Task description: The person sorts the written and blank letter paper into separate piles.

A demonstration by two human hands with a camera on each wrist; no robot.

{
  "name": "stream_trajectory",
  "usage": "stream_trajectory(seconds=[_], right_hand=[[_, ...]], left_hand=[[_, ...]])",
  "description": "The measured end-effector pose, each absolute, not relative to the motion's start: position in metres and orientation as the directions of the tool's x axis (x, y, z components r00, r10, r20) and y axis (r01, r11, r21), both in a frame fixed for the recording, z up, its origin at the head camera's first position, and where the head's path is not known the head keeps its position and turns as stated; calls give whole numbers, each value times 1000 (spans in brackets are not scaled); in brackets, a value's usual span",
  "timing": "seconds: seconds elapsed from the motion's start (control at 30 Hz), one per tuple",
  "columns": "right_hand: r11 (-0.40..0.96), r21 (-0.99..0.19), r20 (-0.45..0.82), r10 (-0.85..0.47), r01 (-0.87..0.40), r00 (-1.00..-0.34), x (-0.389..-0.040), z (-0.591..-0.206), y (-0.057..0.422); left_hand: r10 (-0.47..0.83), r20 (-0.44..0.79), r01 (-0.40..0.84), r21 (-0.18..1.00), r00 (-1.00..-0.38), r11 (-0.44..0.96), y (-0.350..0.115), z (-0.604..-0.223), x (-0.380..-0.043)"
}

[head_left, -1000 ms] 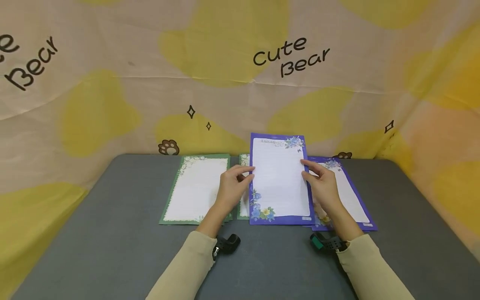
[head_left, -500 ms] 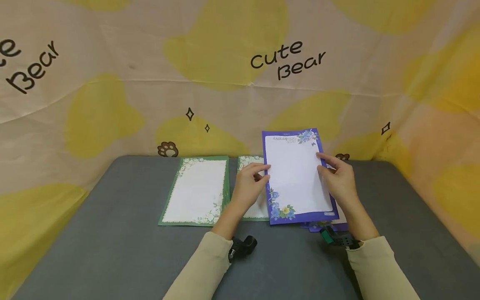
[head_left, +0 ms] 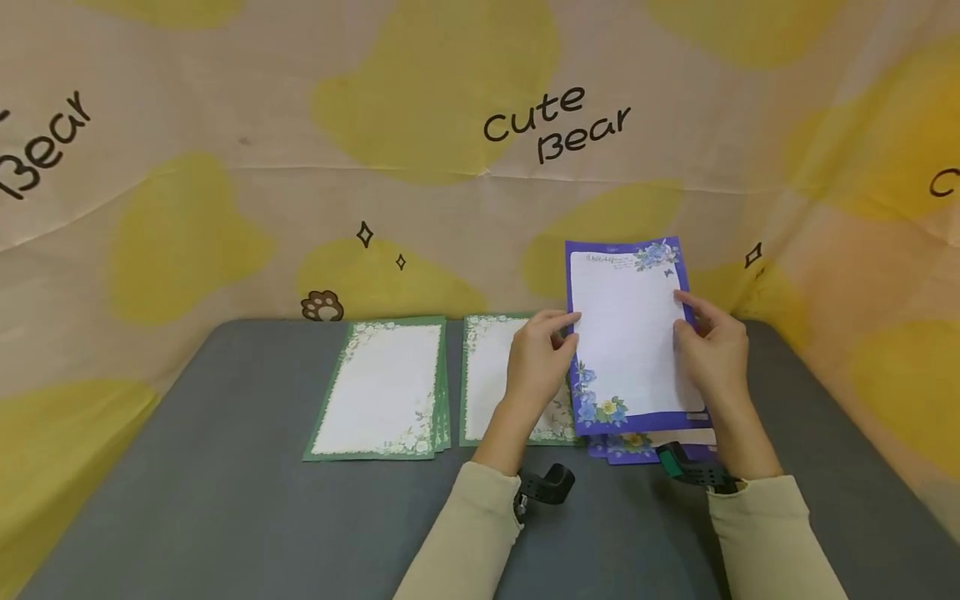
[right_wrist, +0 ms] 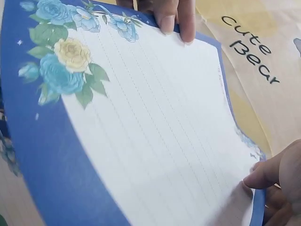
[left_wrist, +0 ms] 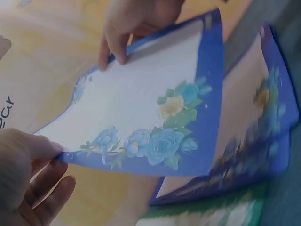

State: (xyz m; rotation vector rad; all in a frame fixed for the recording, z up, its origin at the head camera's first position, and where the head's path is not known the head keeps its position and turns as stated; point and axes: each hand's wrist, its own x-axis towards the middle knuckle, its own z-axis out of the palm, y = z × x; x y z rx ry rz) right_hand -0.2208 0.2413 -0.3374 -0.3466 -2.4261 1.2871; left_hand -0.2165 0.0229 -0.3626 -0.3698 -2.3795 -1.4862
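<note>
Both hands hold up a sheet of purple-blue bordered letter paper (head_left: 626, 333), white and lined, with blue roses at two corners. My left hand (head_left: 536, 358) pinches its left edge between thumb and fingers. At the opposite edge my right hand (head_left: 712, 350) pinches it the same way, thumb on the printed face. In the right wrist view the letter paper (right_wrist: 155, 108) bows between the hands. Below it lie other purple-bordered sheets (head_left: 630, 450), mostly hidden by the raised one; the left wrist view shows these lower sheets (left_wrist: 240, 108) apart from it.
A stack of green-bordered floral sheets (head_left: 378, 392) lies on the left of the grey table (head_left: 247, 500). Another green-bordered sheet (head_left: 487, 358) lies beside it, partly behind my left hand. A yellow-patterned cloth (head_left: 420, 125) hangs behind the table's far edge.
Both hands have carried the purple-bordered letter paper rightward and somewhat higher, over the other purple sheets. More of the middle green-bordered sheet now shows. The grip at both edges stays.
</note>
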Motion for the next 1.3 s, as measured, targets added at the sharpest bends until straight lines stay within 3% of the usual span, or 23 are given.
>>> stream_trajectory(seconds=[0.6, 0.87, 1.3], right_hand=[[656, -753, 303, 404, 43, -863, -219, -333, 260], [709, -703, 302, 369, 56, -879, -219, -335, 265], [793, -608, 267, 235, 26, -934, -227, -356, 274]], left_hand=[[94, 352, 360, 852, -931, 380, 49, -380, -209], [83, 347, 354, 878, -934, 323, 53, -389, -211], [69, 281, 284, 869, -957, 406, 55, -411, -215]])
